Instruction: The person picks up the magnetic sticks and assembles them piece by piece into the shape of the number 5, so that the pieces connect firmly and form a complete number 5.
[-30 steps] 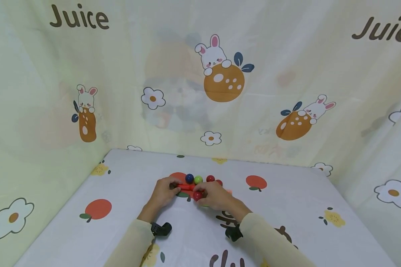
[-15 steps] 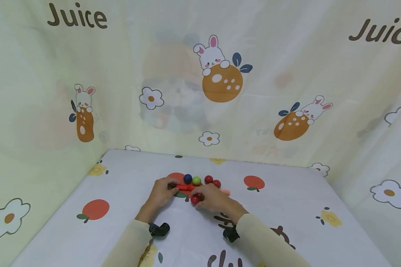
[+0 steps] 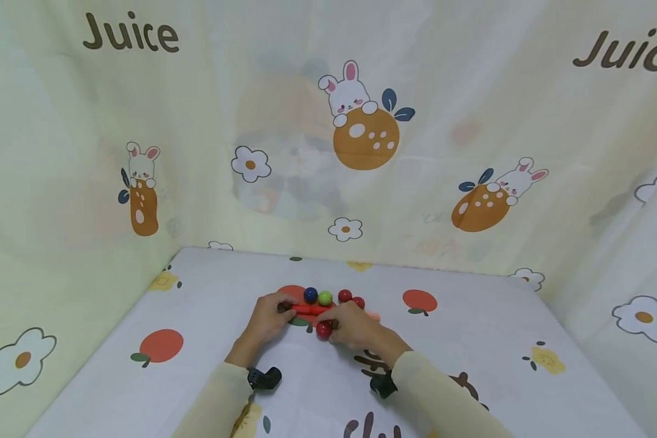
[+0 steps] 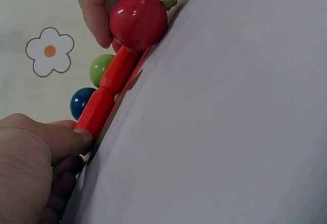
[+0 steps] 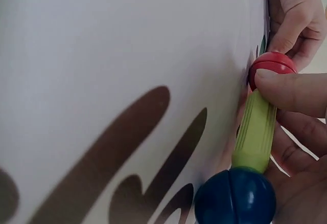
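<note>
My left hand (image 3: 268,317) pinches the near end of a ridged red toy rod (image 4: 102,98) between thumb and fingers. My right hand (image 3: 357,327) holds a toy piece made of a red ball (image 5: 273,64), a ridged light-green rod (image 5: 254,132) and a blue ball (image 5: 236,197). Its thumb presses on the red ball. In the left wrist view the red ball overlaps the red rod's far end; whether they touch I cannot tell. Behind the red rod lie a dark blue ball (image 3: 310,295) and a lime-green ball (image 3: 325,297).
Two more red balls (image 3: 345,295) sit behind the right hand, and a salmon-pink piece (image 3: 373,316) shows at its right. A fruit-printed white cloth (image 3: 241,274) covers the table. A printed curtain (image 3: 285,201) rises behind and at both sides.
My right hand has drawn the red ball slightly toward me, clear of the red rod's line in the head view. The left hand keeps its hold, and the loose balls stay put.
</note>
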A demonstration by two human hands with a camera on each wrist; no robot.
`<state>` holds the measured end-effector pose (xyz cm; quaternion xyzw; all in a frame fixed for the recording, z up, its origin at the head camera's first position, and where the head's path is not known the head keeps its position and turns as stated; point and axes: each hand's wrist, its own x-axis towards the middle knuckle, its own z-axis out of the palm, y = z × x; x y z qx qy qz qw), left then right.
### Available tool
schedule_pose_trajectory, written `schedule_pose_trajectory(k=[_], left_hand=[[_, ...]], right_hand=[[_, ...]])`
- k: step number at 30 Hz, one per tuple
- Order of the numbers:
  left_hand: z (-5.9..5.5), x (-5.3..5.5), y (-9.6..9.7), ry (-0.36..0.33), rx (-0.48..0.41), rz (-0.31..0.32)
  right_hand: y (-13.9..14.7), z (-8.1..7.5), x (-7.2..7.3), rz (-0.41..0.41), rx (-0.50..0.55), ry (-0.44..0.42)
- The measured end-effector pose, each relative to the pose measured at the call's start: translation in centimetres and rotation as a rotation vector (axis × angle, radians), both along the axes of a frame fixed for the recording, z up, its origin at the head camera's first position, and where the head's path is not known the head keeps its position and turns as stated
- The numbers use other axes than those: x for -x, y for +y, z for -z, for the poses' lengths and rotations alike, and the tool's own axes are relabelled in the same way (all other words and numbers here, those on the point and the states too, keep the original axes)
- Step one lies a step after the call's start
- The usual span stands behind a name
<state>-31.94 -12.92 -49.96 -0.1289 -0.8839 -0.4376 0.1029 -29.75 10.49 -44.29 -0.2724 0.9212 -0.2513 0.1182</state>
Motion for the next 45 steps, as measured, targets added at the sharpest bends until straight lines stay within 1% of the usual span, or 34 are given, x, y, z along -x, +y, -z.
schedule_pose_trajectory(k=[6,12,19,27,29,32,35,38,42,45], left_hand=[[-0.1,0.1,0.2,-0.028,0.006,-0.022],[-0.2,0.1,0.1,-0.021,0.015,-0.018],[-0.1,-0.2,0.0,-0.036,0.008,-0.039],[0.1,0.0,0.3,-0.036,0.008,-0.011],[0.1,0.1,0.3,-0.020,0.011,-0.004],[-0.1,0.1,0.3,-0.014,0.000,-0.002],[-0.2,0.0,0.2,-0.028,-0.001,-0.008],[-0.3,-0.1,0.2,-0.051,-0.004,-0.016],[-0.2,0.0,0.2,-0.055,-0.006,-0.022],[-0.1,0.1,0.2,-0.039,0.004,-0.020]], right_hand=[[0.1,-0.3,0.1,-0.005,-0.008,0.002],[0.1,-0.3,0.0,-0.001,-0.001,0.002],[0.2,-0.4,-0.1,0.009,0.008,-0.016],[0.7,-0.5,-0.2,0.015,0.025,-0.023],[0.8,-0.6,-0.1,0.020,0.034,-0.028],[0.9,-0.8,0.2,0.020,0.045,-0.028],[1.0,-0.9,0.5,0.011,0.056,-0.033],[1.2,-1.1,0.6,0.002,0.066,-0.027],[1.7,-1.2,0.8,-0.002,0.066,-0.001],[2.2,-1.2,1.0,-0.001,0.059,0.021]])
